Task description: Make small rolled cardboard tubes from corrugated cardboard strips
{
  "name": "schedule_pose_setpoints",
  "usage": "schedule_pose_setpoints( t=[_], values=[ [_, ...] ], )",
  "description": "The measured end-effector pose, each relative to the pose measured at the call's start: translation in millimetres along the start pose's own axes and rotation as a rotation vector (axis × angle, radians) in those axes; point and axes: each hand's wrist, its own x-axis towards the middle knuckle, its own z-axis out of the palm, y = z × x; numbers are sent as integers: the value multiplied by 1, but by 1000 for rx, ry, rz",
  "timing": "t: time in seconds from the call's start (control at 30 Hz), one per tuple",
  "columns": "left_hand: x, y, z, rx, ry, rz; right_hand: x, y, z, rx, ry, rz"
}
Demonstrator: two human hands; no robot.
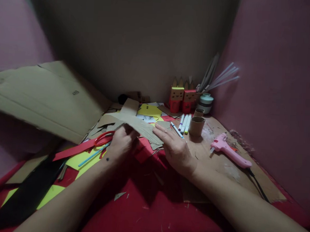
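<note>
A piece of cardboard (141, 126) with a ribbed surface is held tilted above the work area. My left hand (121, 142) is closed on its near edge, fingers curled underneath and partly hidden. At its right end, my right hand (175, 150) has straight fingers laid over the top; the thumb is out of sight. Red scissor handles (104, 138) lie just left of my left hand, beside a light blue stick (93, 156). Red paper (143, 153) lies beneath the cardboard.
A large cardboard sheet (54, 100) leans at left. Rightward are several markers (184, 124), cardboard tubes (196, 126), a pink glue gun (231, 151) with a cord, and a lidded jar (205, 103). Two red figures with faces (176, 96) stand at the back. Yellow paper (150, 110) and scraps lie around.
</note>
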Motion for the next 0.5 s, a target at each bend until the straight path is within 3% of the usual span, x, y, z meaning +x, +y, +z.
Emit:
schedule_pose_setpoints(
  t=[0.07,0.13,0.27,0.37,0.5],
  values=[
    [-2,2,0,26,152,133,1,-1,-4,-152,5,2],
    [-7,1,1,112,196,306,2,-1,-5,-248,-14,20],
    [-12,-5,2,432,-138,537,4,5,-3,-255,-18,65],
    [-9,-11,1,499,-202,559,3,13,-1,-129,22,128],
    [-6,-13,3,416,-163,419,6,17,-2,190,57,339]
  ],
)
